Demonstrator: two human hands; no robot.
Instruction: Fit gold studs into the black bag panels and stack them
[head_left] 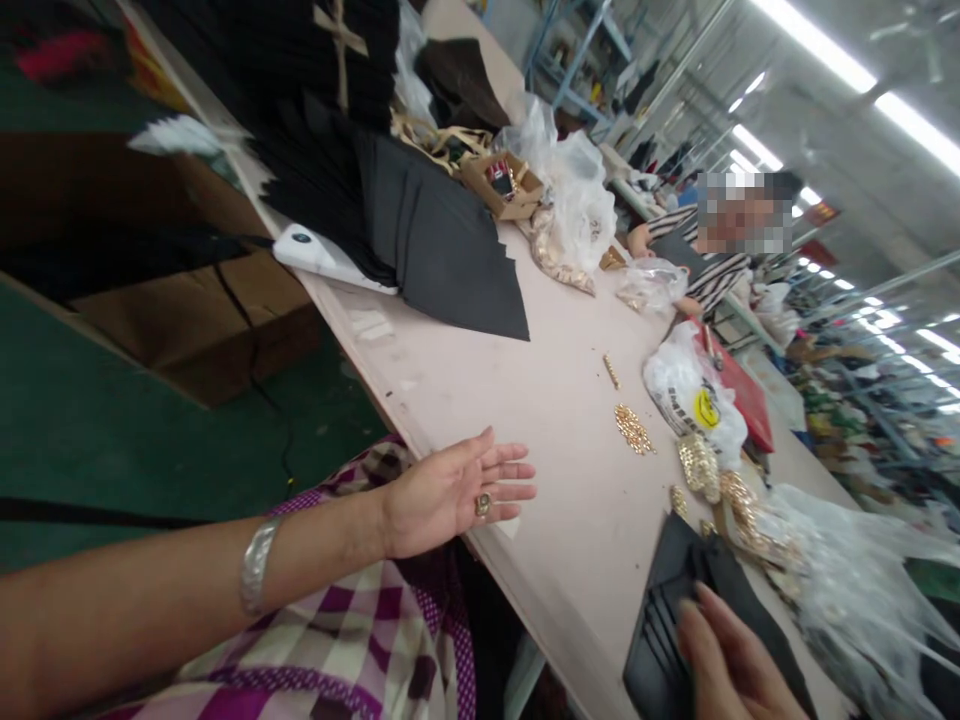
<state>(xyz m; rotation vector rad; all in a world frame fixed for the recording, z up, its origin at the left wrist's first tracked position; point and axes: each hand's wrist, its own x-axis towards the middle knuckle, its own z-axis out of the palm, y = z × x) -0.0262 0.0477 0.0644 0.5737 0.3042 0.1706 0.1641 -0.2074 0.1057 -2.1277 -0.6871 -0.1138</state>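
My left hand (450,495) is held palm up over the near table edge, its fingers stretched out. A small round gold-coloured piece (484,503) sits on one finger; whether it is a ring or a loose fitting I cannot tell. At the lower right my right hand (724,655), somewhat blurred, has thumb and forefinger tips close together. Beneath and beside it lies a fanned stack of black flat pieces (660,610). Whatever those fingertips pinch is too blurred to make out. Small gold-coloured metal pieces (634,430) lie in a loose heap beyond my hands.
Black sheets (450,250) overlap at the table's far left, beside a white phone-like device (330,258). Plastic bags (577,190), a small cardboard box (502,185) and a smiley-printed bag (694,390) stand along the far side. Another person (705,250) sits across. A carton (202,310) is at left.
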